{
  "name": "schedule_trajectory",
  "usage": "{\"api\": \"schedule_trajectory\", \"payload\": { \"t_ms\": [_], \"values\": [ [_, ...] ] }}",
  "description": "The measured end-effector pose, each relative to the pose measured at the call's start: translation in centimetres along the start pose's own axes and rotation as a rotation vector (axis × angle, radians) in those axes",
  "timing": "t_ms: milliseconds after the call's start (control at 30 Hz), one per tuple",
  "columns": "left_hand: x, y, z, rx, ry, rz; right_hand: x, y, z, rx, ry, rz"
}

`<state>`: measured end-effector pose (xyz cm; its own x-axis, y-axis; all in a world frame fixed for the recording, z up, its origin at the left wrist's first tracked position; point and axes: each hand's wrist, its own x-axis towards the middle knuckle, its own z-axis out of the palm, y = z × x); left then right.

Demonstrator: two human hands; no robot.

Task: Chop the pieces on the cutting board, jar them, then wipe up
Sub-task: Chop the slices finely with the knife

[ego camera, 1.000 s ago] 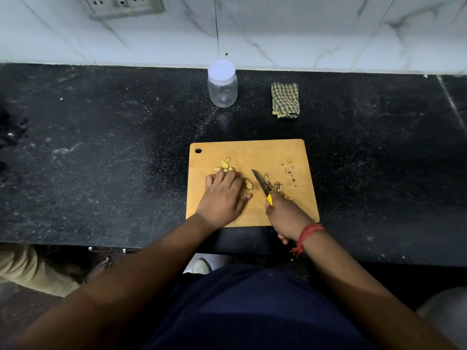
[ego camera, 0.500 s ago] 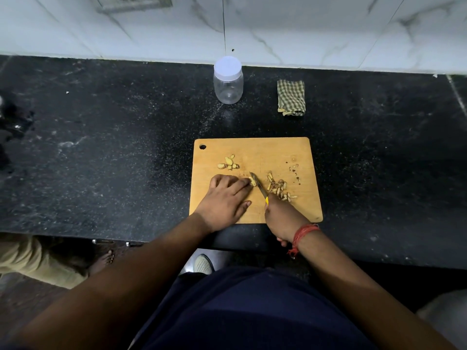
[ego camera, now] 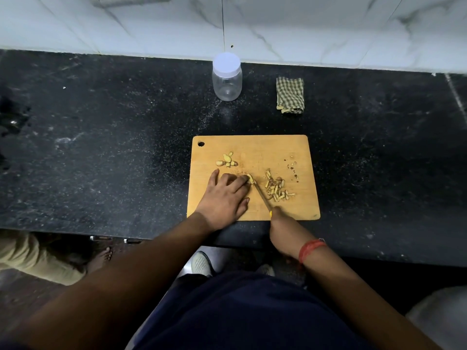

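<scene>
My left hand (ego camera: 223, 198) pins a pale piece (ego camera: 250, 178) on the wooden cutting board (ego camera: 255, 150) with its fingertips; my right hand (ego camera: 283, 227) grips the yellow-handled knife (ego camera: 261, 197). I'd keep fingertips tucked back and slice thin, steady strokes.

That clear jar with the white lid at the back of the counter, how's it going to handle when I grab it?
The jar looks empty and thin-walled, so probably light and easy to knock over. Its smooth clear sides may be slippery, especially with damp fingers. It stands upright with the white lid on; tipped over, its round body would likely roll.
</scene>
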<state>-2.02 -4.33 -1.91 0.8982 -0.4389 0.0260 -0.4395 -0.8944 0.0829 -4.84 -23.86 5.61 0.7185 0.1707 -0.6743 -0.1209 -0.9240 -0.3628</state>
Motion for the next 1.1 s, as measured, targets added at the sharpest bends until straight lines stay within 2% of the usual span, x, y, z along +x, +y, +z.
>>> {"api": "schedule_trajectory", "payload": {
  "t_ms": [267, 467, 1100],
  "values": [
    [-0.2, 0.1, 0.3, -0.015, 0.059, 0.000, -0.9, -0.2, -1.3, 0.046, 0.071, -0.035],
    [-0.3, 0.1, 0.3, -0.034, 0.053, 0.002, 1.0, -2.2, -1.7, 0.106, 0.022, 0.059],
    [-0.2, 0.4, 0.3, -0.014, 0.059, -0.006, 2.0, -2.8, 0.0, 0.108, -0.020, 0.079]
  ]
}}
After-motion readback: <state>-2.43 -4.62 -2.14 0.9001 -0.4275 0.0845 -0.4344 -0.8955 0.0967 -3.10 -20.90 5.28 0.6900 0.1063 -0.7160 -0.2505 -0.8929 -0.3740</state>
